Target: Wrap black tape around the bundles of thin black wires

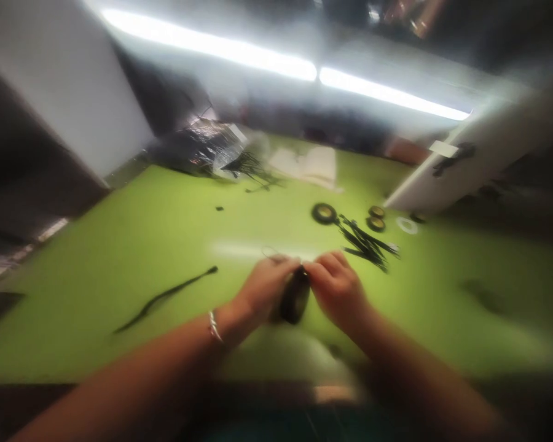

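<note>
Both hands meet above the green tabletop (pixel 175 215) with their fingers closed. Between them hangs a dark, rounded roll of black tape (pixel 295 296), blurred by motion. My left hand (pixel 270 279) grips at its upper left side. My right hand (pixel 334 279) pinches near its top edge, fingertips close to those of the left. A thin loop (pixel 270 250) shows just beyond the left fingers; what it belongs to is unclear. To the left lies a black cable (pixel 166 296) with a small knob at its far end.
Beyond my right hand lie a bundle of black cables (pixel 366 242), a larger black tape roll (pixel 324 213), smaller rolls (pixel 376 218) and a white ring (pixel 406 225). Plastic bags (pixel 207 144) and papers (pixel 304 164) sit at the back. A white panel (pixel 461 159) stands right.
</note>
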Demonstrator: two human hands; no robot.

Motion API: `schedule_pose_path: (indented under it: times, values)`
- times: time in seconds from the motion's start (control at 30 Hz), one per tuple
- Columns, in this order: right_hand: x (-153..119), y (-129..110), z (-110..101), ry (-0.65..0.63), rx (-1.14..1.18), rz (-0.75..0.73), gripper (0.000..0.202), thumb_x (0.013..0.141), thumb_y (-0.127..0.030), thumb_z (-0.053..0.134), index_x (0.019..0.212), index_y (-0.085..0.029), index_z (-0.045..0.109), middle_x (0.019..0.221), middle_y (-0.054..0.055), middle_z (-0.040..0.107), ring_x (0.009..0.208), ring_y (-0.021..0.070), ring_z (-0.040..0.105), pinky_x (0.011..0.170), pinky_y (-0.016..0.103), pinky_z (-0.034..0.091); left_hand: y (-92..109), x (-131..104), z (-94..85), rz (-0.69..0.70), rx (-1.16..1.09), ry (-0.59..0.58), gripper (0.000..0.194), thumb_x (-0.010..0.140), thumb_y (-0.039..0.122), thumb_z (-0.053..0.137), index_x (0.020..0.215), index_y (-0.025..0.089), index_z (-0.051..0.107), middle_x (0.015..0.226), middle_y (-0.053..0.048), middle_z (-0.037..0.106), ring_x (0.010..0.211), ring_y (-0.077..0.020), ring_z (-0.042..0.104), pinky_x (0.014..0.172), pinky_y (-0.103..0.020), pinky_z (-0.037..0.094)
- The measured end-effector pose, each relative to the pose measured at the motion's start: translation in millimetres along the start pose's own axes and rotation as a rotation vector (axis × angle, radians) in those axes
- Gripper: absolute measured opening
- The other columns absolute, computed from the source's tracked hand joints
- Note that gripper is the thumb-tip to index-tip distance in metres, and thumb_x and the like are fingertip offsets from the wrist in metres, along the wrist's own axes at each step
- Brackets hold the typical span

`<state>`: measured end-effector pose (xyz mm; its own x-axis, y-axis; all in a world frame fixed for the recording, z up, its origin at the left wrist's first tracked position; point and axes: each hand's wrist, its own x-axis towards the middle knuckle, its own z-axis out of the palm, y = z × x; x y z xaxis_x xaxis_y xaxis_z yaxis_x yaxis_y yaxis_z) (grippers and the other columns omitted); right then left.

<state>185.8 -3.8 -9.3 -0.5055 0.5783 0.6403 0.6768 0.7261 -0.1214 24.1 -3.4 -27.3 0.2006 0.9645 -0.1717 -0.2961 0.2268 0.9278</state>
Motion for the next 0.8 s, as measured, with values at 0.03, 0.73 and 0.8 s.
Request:
schedule_pose_path:
  times: [0.03, 0.73, 0.8]
  values:
    - [0, 1, 0, -0.018, 0.072, 0.05, 0.013, 0.089, -0.011, 0.051, 0.088, -0.019, 0.062, 0.076, 0.004, 0.056, 0.077, 0.0182, 0.049, 0.07, 0.031, 0.046, -1, 1, -0.6, 0.028, 0.036, 0.01, 0.029, 0.076, 0.041, 0.069, 0.071, 0.013, 0.065, 0.069, -0.002, 0.064, 0.065, -0.0135, 0.056, 0.065, -0.026, 0.044]
    - [5, 8, -7, -0.021, -0.022, 0.0, 0.013, 0.089, -0.01, 0.051, 0.081, -0.017, 0.058, 0.074, 0.005, 0.054, 0.075, 0.0189, 0.046, 0.069, 0.032, 0.044, 4, 4, -2.2, -0.001, 0.041, -0.146, 0.02, 0.07, 0.025, 0.073, 0.084, 0.012, 0.073, 0.081, -0.006, 0.07, 0.077, -0.017, 0.06, 0.075, -0.029, 0.046]
    - [4, 7, -5, 0.018, -0.085, 0.001, 0.012, 0.088, -0.009, 0.053, 0.081, -0.017, 0.058, 0.074, 0.005, 0.053, 0.075, 0.0193, 0.045, 0.069, 0.032, 0.044, 5, 4, -1.9, -0.016, 0.015, -0.149, 0.019, 0.071, 0.022, 0.07, 0.085, 0.011, 0.074, 0.081, -0.007, 0.072, 0.076, -0.0173, 0.061, 0.073, -0.028, 0.046]
